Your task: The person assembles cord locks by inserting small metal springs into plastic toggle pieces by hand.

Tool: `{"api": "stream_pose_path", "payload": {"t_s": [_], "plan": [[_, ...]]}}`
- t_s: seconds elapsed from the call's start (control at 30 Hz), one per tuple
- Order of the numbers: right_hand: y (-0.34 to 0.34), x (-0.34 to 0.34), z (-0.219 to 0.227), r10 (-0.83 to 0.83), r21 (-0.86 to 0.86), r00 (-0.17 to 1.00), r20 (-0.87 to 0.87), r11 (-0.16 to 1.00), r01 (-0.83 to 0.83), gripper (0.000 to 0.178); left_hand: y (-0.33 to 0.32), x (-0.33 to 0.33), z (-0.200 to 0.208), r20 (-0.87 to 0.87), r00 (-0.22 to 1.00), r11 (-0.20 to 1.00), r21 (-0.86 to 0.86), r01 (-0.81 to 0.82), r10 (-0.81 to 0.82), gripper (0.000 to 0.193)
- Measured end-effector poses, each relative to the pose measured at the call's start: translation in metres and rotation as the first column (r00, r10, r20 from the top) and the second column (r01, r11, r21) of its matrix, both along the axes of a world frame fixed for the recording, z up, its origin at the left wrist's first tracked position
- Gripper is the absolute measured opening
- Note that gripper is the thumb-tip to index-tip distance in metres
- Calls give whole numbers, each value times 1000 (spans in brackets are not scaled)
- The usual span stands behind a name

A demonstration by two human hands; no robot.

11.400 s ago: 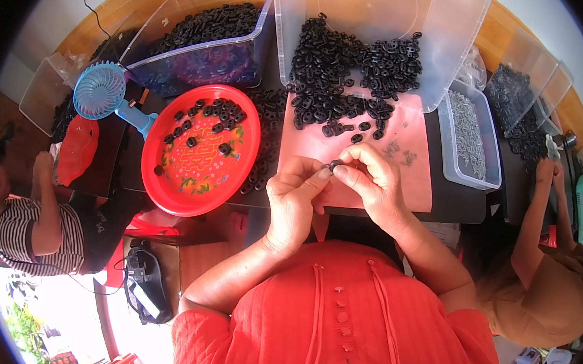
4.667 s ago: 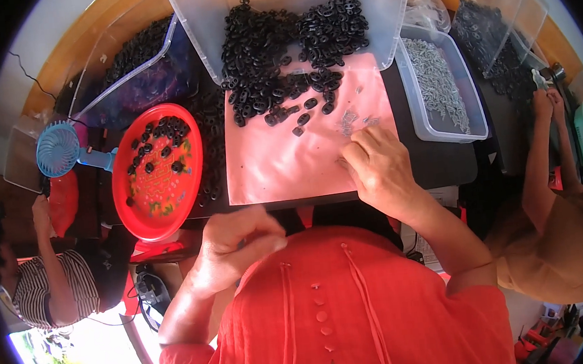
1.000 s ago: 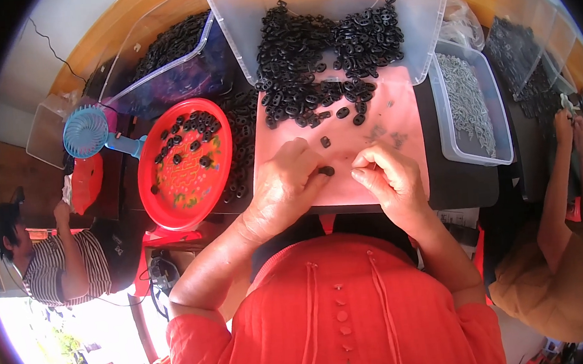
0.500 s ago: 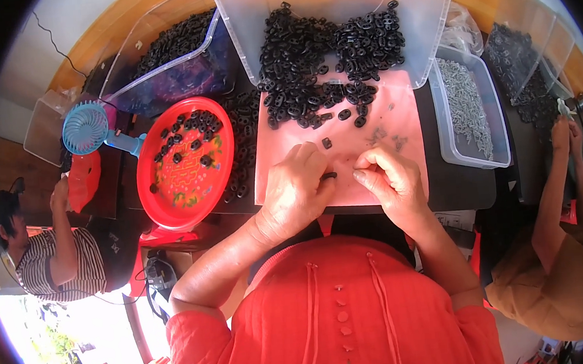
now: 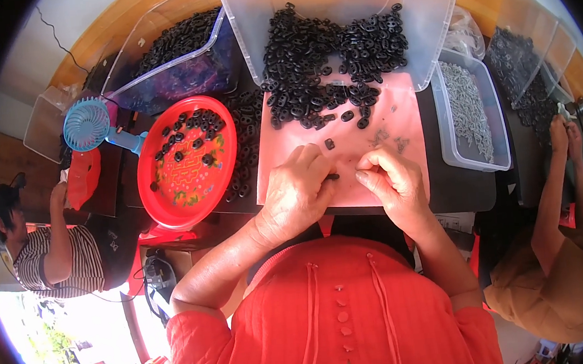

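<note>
My left hand [image 5: 297, 190] is closed over the pink sheet [image 5: 276, 166], with a small black plastic piece [image 5: 332, 177] poking out between thumb and forefinger. Just to its right, my right hand [image 5: 395, 179] has thumb and forefinger pinched together; whatever sits between them is too small to make out. A gap separates the two hands. Beyond them a single black piece [image 5: 329, 143] lies on the sheet. Farther off, a heap of black oval pieces with holes [image 5: 303, 65] spills from a tipped clear bin [image 5: 423, 28] onto the sheet.
Left of the sheet stands a red tray [image 5: 148, 193] with some black pieces, beside a blue handheld fan [image 5: 87, 124]. A clear box [image 5: 502, 160] of small grey metal parts is at right. Other people work at left [image 5: 57, 248] and right [image 5: 559, 270].
Both hands stay almost where they were, fingers still pinched. The black piece in my left hand shows at a slightly different angle. The whole view has shifted a little.
</note>
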State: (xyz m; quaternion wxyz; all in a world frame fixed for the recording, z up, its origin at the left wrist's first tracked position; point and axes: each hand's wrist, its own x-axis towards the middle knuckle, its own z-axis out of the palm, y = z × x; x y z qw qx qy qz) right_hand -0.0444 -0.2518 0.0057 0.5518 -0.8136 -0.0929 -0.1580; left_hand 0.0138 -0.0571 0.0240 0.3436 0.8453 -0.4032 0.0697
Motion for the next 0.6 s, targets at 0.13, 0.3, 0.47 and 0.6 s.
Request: {"api": "stream_pose_path", "payload": {"t_s": [0.13, 0.3, 0.47, 0.6], "plan": [[0, 0, 0, 2, -18, 1000, -8, 1000, -2, 14, 4, 0, -3, -43, 999, 999, -41, 10, -12, 17], [0, 1, -1, 1, -30, 999, 38, 1000, 0, 14, 6, 0, -5, -136, 990, 994, -111, 9, -24, 17], [0, 1, 0, 0, -33, 999, 34, 999, 1, 15, 7, -1, -6, -258, 966, 989, -151, -7, -32, 15], [0, 1, 0, -3, -31, 999, 36, 1000, 4, 15, 7, 0, -7, -253, 966, 984, -177, 6, -52, 15]]}}
